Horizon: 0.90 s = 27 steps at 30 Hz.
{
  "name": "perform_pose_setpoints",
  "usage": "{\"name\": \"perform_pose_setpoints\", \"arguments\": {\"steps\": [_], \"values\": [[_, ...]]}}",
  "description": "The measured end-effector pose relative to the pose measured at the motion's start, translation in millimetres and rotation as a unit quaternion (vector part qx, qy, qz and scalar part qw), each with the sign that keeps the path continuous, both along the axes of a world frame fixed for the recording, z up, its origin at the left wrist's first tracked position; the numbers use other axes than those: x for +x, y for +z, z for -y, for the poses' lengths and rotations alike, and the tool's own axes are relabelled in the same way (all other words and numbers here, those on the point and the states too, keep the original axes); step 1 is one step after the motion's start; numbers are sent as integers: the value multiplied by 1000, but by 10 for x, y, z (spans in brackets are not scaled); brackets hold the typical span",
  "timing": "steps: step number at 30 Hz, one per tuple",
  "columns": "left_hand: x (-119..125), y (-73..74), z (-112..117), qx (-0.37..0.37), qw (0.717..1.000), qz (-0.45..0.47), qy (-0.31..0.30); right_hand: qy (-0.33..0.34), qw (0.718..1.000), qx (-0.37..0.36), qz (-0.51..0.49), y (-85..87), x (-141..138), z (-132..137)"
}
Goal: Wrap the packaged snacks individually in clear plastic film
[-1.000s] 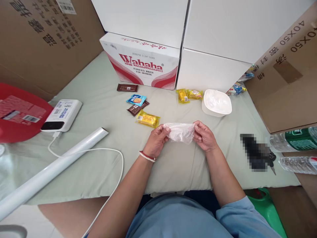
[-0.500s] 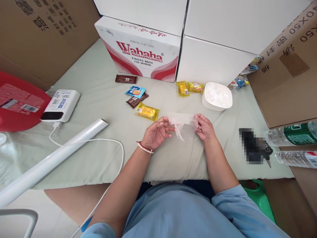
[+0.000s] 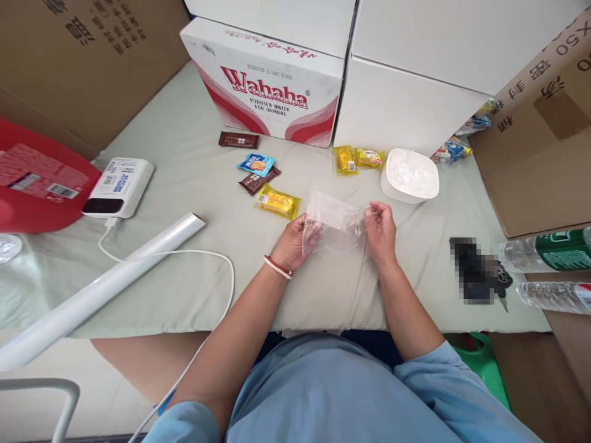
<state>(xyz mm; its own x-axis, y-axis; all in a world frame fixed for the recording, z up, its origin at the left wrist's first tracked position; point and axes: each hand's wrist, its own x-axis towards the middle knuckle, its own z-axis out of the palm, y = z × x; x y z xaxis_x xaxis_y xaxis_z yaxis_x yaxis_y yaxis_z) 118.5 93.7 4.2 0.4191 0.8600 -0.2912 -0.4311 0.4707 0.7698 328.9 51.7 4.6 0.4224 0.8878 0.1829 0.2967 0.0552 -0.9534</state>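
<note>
A clear plastic bag (image 3: 336, 223) is stretched between my two hands above the cloth. My left hand (image 3: 295, 243), with bracelets at the wrist, grips its left edge; some fingers show through the film. At the right edge, my right hand (image 3: 381, 231) pinches the film with curled fingers. Just beyond my left hand lies a yellow-wrapped snack (image 3: 277, 202). Behind it are a blue snack packet (image 3: 255, 164) and a brown-wrapped bar (image 3: 259, 181) that overlap. A white tub (image 3: 410, 176) with clear plastic in it stands beyond my right hand.
Another brown bar (image 3: 239, 140) lies before the Wahaha carton (image 3: 268, 86). Two yellow snacks (image 3: 357, 159) lie beside the tub. On the left are a power bank (image 3: 119, 187), a cable and a white tube (image 3: 101, 289). Keys (image 3: 502, 280) and bottles (image 3: 542, 251) are at right.
The bag has been spread wider and flatter. My left hand has turned, its fingers now behind the film. My right hand has tilted more upright.
</note>
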Motion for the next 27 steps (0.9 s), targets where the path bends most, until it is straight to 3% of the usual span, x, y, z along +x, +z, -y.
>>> {"name": "perform_pose_setpoints", "arguments": {"steps": [1,3,6,8,12,17,21,27], "values": [[3,-2,0,-2,1000,6,11,16,995,56,84,25,-43,35],[16,-8,9,4,1000,13,28,102,957,141,233,70,-172,104],[46,-25,29,18,999,16,39,239,889,163,354,69,-402,168],[67,-37,37,25,999,9,47,235,888,153,364,21,-508,178],[97,-48,38,22,995,-20,95,222,933,97,267,-73,-511,183],[84,-44,43,21,998,-51,42,208,977,-8,37,-69,-391,189],[19,4,71,29,997,-63,40,158,974,-46,-157,-32,-320,107],[-235,178,217,36,989,-122,69,87,947,-56,-303,62,-63,-28]]}}
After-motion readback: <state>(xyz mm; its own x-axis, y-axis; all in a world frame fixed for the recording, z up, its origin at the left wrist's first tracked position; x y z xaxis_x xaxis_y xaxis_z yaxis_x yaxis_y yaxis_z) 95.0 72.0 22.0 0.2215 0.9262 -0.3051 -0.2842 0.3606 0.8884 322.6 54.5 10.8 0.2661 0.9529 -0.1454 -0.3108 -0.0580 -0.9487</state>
